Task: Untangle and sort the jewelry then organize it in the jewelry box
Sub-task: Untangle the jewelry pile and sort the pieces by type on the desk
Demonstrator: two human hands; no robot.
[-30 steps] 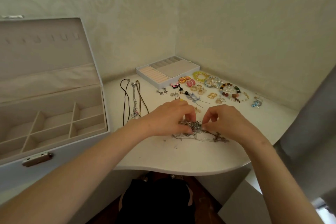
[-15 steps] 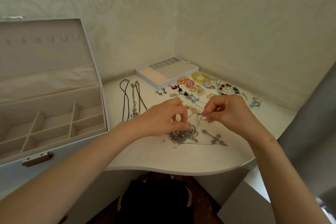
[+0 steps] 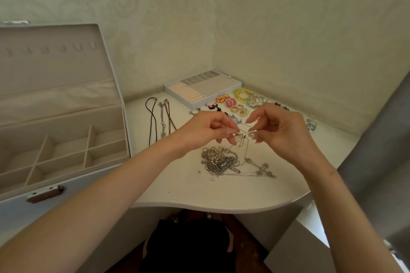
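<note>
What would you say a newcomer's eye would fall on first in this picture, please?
Most likely the two hands at centre: the left hand and right hand pinch a thin chain between them, above a silver tangle on the table. Next comes the big open box at left, then the bright bracelets and earrings near the back wall.

Left hand (image 3: 205, 127), right hand (image 3: 282, 132): fingertip pinches.
</note>
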